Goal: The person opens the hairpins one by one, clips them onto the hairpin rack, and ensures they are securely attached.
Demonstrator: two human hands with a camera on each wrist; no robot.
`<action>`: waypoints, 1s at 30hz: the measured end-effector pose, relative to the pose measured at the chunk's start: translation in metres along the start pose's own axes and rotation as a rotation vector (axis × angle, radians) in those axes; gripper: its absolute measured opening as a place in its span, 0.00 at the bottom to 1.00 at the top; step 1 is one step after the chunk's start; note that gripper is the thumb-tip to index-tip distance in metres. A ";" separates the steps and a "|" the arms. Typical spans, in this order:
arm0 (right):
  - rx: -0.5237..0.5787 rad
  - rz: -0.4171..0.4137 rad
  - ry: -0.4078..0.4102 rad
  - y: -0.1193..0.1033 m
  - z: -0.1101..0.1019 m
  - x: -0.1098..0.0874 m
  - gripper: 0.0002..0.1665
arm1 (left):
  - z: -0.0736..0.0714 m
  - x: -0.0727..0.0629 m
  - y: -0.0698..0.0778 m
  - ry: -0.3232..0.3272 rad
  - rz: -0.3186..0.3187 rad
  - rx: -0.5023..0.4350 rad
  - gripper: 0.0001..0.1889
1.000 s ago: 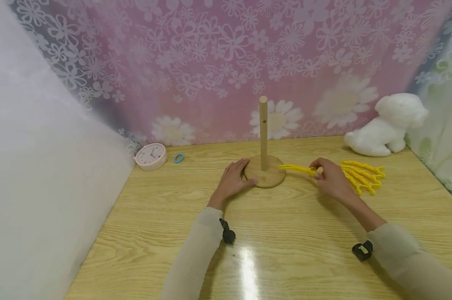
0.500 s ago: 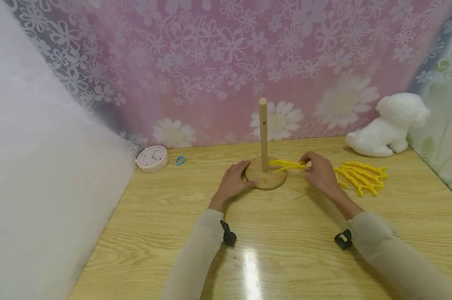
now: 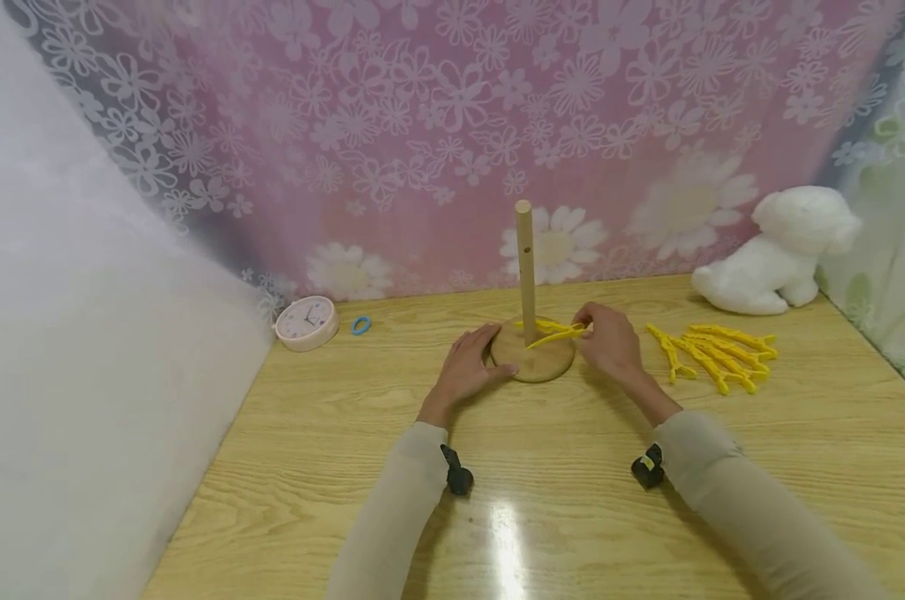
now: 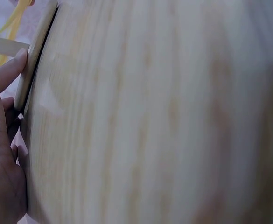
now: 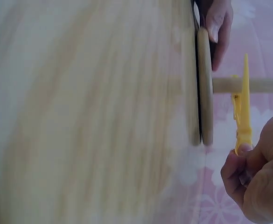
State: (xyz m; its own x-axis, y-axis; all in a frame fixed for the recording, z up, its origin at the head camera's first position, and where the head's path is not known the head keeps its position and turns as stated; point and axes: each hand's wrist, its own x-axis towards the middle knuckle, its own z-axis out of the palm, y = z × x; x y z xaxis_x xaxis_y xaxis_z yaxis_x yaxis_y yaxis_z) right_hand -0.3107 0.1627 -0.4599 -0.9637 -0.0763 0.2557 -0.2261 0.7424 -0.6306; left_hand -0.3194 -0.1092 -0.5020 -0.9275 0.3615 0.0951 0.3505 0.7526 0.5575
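Note:
A wooden stand with an upright post point(image 3: 526, 279) on a round base point(image 3: 542, 368) stands on the table. My left hand point(image 3: 463, 367) holds the base at its left edge, thumb on top and fingers along the rim. From the right, my right hand point(image 3: 610, 343) pinches the near end of a yellow hair clip point(image 5: 244, 109). Its two long prongs are spread apart and reach over the base, one on each side of the post's foot. In the right wrist view, thumb and fingertips point(image 5: 243, 149) squeeze the clip's end.
Several more yellow clips point(image 3: 726, 350) lie on the table to the right. Behind them sits a white plush dog point(image 3: 782, 250). A pink clock point(image 3: 307, 323) and a small blue ring point(image 3: 361, 325) lie at the back left. A flowered curtain point(image 3: 422, 150) hangs behind.
My right hand has moved left with the yellow clip, away from the other clips. The clip's prongs have spread and reached the post. My left hand has stayed on the base.

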 end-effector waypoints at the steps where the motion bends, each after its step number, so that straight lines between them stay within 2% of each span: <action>1: 0.002 0.001 -0.001 -0.002 0.002 0.000 0.14 | 0.001 0.000 0.000 0.000 -0.002 -0.002 0.47; 7: -0.002 -0.001 0.011 -0.010 0.010 0.002 0.10 | 0.003 0.001 -0.002 0.003 0.005 -0.006 0.47; 14: -0.013 0.001 -0.011 -0.011 0.015 0.003 0.16 | 0.002 -0.001 0.000 0.005 0.015 -0.011 0.48; 25: 0.010 -0.077 -0.077 -0.014 0.018 -0.002 0.19 | 0.000 0.000 0.000 0.013 0.028 -0.004 0.47; 30: 0.072 -0.078 -0.105 -0.009 0.017 -0.005 0.21 | -0.003 -0.001 0.001 0.009 0.026 0.001 0.47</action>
State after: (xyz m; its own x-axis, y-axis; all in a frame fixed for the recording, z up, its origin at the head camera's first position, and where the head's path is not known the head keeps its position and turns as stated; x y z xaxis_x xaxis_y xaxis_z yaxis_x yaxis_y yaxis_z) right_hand -0.3060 0.1447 -0.4682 -0.9514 -0.2040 0.2308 -0.3072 0.6819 -0.6638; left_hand -0.3186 -0.1107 -0.4987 -0.9193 0.3760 0.1166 0.3744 0.7435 0.5542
